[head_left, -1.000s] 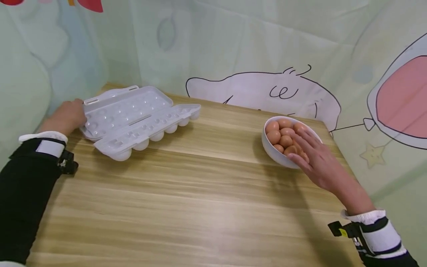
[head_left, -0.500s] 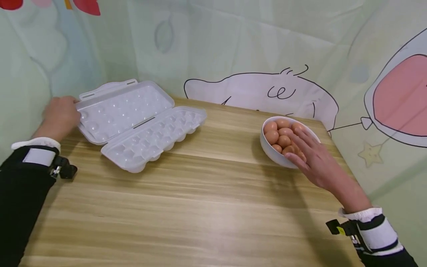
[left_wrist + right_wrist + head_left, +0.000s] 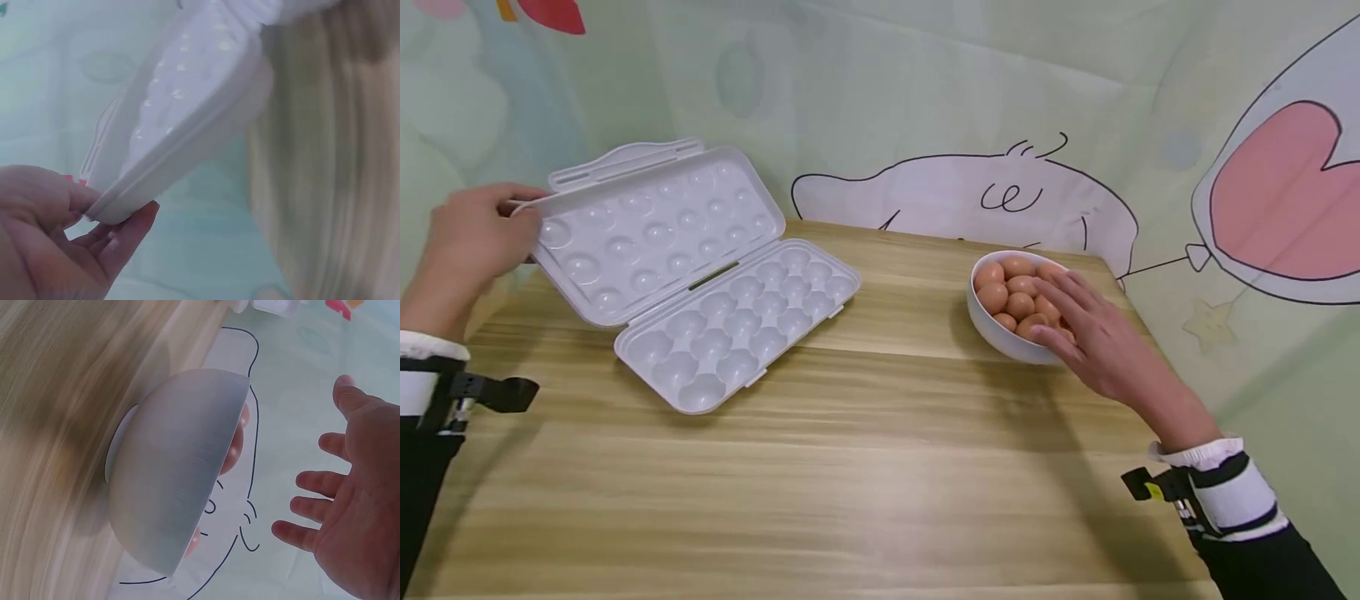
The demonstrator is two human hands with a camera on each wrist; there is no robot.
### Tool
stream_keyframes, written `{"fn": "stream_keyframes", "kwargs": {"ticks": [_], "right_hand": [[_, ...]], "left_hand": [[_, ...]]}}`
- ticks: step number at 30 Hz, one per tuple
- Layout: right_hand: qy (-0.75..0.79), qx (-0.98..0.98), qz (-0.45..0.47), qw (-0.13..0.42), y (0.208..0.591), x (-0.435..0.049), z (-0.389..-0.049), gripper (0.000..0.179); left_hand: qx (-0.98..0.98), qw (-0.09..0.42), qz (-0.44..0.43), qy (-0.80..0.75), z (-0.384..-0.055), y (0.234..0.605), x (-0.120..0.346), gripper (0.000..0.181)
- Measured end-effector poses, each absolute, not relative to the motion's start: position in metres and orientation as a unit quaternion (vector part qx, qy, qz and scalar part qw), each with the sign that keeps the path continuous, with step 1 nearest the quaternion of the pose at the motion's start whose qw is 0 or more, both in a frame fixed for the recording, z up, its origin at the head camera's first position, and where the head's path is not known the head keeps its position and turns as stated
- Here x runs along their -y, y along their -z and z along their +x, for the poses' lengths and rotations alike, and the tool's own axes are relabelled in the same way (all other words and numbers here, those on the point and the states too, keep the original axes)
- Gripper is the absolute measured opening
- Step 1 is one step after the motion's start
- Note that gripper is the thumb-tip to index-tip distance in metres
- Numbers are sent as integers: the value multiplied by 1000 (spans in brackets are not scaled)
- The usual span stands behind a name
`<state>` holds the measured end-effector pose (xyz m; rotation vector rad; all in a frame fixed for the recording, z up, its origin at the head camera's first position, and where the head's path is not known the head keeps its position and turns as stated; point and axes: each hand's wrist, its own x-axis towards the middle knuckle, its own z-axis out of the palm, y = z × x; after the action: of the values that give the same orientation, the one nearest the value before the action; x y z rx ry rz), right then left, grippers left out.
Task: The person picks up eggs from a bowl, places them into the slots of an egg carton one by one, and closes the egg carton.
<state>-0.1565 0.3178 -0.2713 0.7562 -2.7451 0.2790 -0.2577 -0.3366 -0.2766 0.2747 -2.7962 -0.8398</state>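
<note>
A white plastic egg carton [image 3: 741, 321] lies unfolded on the left of the table, its rows of cups bare. Its lid [image 3: 658, 233] tilts up at the back. At the lid's left corner my left hand [image 3: 478, 229] pinches the edge between thumb and fingers; the left wrist view shows this hand [image 3: 69, 244] gripping the lid's corner [image 3: 181, 119]. To the right, a white bowl [image 3: 1000, 340] holds several brown eggs [image 3: 1020, 305]. Above it hovers my right hand [image 3: 1097, 337], fingers spread; in the right wrist view the hand [image 3: 356, 500] is apart from the bowl [image 3: 175, 469].
The wooden table [image 3: 820, 467] reaches toward me. A printed cloth [image 3: 880, 92] with cartoon drawings hangs behind the table and along its sides. The bowl stands near the table's right edge.
My left hand has moved left and up, raising and tilting the lid so that the carton spreads wider and its cups face up. My right hand stays over the bowl.
</note>
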Motion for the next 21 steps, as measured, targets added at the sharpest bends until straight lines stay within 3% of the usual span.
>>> {"fn": "stream_keyframes", "kwargs": {"ticks": [10, 21], "right_hand": [[-94, 947, 267, 153, 266, -327, -171, 64], [-92, 964, 217, 122, 260, -346, -177, 60]], "left_hand": [[930, 98, 66, 348, -248, 258, 321, 51], [923, 88, 50, 372, -237, 241, 292, 47]]}}
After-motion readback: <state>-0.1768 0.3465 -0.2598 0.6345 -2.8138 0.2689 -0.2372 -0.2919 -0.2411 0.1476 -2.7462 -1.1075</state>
